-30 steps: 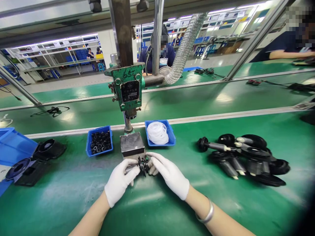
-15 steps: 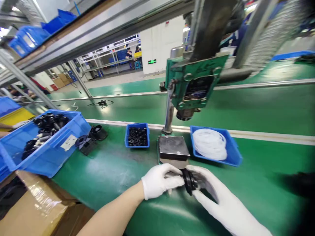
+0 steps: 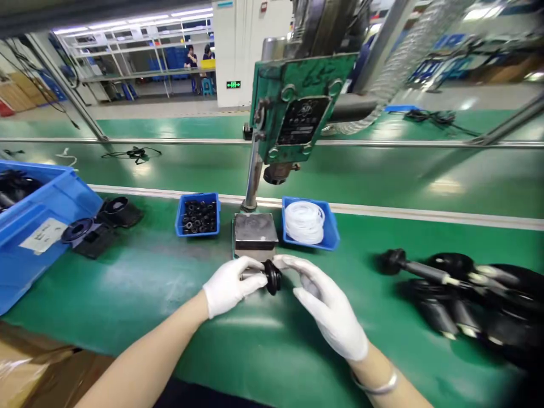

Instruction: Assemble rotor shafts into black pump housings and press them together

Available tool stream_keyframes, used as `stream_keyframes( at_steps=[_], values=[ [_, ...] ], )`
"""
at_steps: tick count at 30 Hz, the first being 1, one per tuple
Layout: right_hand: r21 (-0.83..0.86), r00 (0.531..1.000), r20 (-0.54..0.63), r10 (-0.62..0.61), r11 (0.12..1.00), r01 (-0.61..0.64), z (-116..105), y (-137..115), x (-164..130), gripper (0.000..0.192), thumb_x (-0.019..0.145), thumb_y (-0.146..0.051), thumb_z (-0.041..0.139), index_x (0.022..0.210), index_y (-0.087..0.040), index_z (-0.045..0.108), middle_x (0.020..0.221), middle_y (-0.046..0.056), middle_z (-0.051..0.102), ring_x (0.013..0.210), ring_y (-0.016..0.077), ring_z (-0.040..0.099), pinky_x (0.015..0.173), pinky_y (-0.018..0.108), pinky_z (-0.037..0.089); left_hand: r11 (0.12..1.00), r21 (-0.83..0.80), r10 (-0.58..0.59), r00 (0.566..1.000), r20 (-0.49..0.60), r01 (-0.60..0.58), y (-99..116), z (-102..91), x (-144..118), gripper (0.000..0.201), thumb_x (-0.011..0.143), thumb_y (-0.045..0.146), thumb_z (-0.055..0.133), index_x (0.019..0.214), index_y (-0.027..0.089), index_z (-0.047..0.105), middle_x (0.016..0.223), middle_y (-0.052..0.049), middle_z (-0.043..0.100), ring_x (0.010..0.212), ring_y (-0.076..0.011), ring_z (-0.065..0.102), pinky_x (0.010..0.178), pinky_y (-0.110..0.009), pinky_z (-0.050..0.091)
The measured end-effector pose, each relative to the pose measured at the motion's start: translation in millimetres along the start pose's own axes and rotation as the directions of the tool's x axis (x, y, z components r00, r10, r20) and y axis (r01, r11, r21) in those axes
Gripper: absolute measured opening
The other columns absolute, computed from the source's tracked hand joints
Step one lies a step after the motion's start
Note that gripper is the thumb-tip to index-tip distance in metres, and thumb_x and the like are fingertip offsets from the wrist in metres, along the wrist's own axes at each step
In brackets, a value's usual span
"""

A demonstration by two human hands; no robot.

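My left hand (image 3: 233, 286), in a white glove, grips a black ribbed part with a metallic shaft (image 3: 272, 277) by its shaft end. The part lies sideways, just in front of the press's metal block (image 3: 255, 229). Beside its black end, my right hand (image 3: 325, 300) is also gloved, with thumb and fingers spread apart. Whether a right fingertip still touches the part is hard to tell. The green press head (image 3: 297, 110) hangs above and behind the block.
A small blue bin of black rings (image 3: 198, 215) stands left of the block, and a blue bin of white rings (image 3: 304, 222) right of it. Black rod-like parts (image 3: 450, 289) lie at the right. Black housings (image 3: 102, 221) sit beside a large blue crate (image 3: 55, 226).
My right hand has loosened from the black part and drawn away to the right, fingers apart. My left hand keeps its grip. The view has turned right, bringing the black rod-like parts into sight.
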State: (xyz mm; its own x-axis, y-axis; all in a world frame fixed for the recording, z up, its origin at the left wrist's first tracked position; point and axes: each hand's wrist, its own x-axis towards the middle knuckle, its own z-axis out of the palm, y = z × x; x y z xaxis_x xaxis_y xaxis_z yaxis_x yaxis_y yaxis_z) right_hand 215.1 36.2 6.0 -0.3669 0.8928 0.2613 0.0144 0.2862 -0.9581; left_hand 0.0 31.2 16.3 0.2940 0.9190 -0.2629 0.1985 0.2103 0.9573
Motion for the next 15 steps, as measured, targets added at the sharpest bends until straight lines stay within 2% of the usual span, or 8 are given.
stream_keyframes(
  at_steps=[2, 4, 7, 10, 13, 15],
  values=[
    [0.036, 0.991, -0.119, 0.057, 0.998, -0.053, -1.1, 2.4, 2.1, 0.033, 0.095, -0.038, 0.058, 0.125, -0.024, 0.056, 0.130, 0.010, 0.059, 0.123, 0.0271, 0.054, 0.110, 0.047, 0.040, 1.000, 0.001, -0.002, 1.000, -0.004, 0.002, 1.7, 0.5, -0.8, 0.040, 0.084, 0.045, 0.062, 0.109, 0.013, 0.059, 0.086, -0.003, 0.064, 0.052, -0.0075, 0.046, 0.049, -0.020, 0.038],
    [0.058, 0.973, -0.155, 0.172, 0.985, -0.165, -2.1, 4.5, 6.1, 0.035, 0.095, -0.041, 0.057, 0.124, -0.022, 0.055, 0.127, 0.011, 0.060, 0.117, 0.0271, 0.057, 0.106, 0.045, 0.045, 1.000, 0.008, -0.005, 1.000, -0.009, 0.005, 3.8, 0.7, -1.7, 0.040, 0.084, 0.045, 0.062, 0.108, 0.014, 0.059, 0.081, -0.002, 0.063, 0.052, -0.0079, 0.045, 0.048, -0.020, 0.036],
    [0.062, 0.952, 0.003, 0.306, 0.950, -0.306, -1.3, 2.9, 12.0, 0.040, 0.092, -0.047, 0.057, 0.122, -0.020, 0.054, 0.124, 0.012, 0.060, 0.106, 0.0266, 0.062, 0.093, 0.042, 0.054, 1.000, 0.029, 0.006, 1.000, -0.014, -0.005, 6.5, 0.1, -2.5, 0.039, 0.084, 0.043, 0.062, 0.108, 0.014, 0.060, 0.080, -0.002, 0.062, 0.053, -0.0086, 0.046, 0.050, -0.021, 0.038],
    [0.079, 0.934, 0.141, 0.329, 0.936, -0.342, 3.4, -2.2, 13.2, 0.044, 0.088, -0.045, 0.059, 0.123, -0.019, 0.050, 0.123, 0.013, 0.059, 0.096, 0.0247, 0.063, 0.083, 0.040, 0.057, 0.999, 0.047, 0.023, 1.000, 0.001, -0.023, 6.3, -0.8, -3.0, 0.037, 0.085, 0.040, 0.062, 0.110, 0.013, 0.059, 0.087, -0.004, 0.065, 0.056, -0.0097, 0.051, 0.053, -0.023, 0.042],
    [0.091, 0.948, 0.142, 0.286, 0.949, -0.300, 9.8, -2.9, 10.7, 0.041, 0.083, -0.039, 0.063, 0.117, -0.020, 0.048, 0.114, 0.011, 0.059, 0.094, 0.0237, 0.062, 0.082, 0.038, 0.056, 0.990, 0.099, 0.092, 0.994, 0.052, -0.097, 3.9, -1.6, -4.5, 0.034, 0.088, 0.036, 0.059, 0.113, 0.013, 0.059, 0.104, -0.009, 0.068, 0.076, -0.0159, 0.064, 0.069, -0.027, 0.050],
    [0.062, 0.960, 0.126, 0.251, 0.964, -0.260, 13.0, 1.3, 8.6, 0.036, 0.081, -0.033, 0.065, 0.111, -0.022, 0.048, 0.105, 0.008, 0.059, 0.091, 0.0227, 0.062, 0.080, 0.036, 0.055, 0.978, 0.149, 0.133, 0.988, 0.081, -0.144, 4.0, -2.0, -6.4, 0.034, 0.087, 0.035, 0.061, 0.114, 0.014, 0.059, 0.110, -0.009, 0.068, 0.093, -0.0209, 0.066, 0.082, -0.031, 0.051]
  ],
)
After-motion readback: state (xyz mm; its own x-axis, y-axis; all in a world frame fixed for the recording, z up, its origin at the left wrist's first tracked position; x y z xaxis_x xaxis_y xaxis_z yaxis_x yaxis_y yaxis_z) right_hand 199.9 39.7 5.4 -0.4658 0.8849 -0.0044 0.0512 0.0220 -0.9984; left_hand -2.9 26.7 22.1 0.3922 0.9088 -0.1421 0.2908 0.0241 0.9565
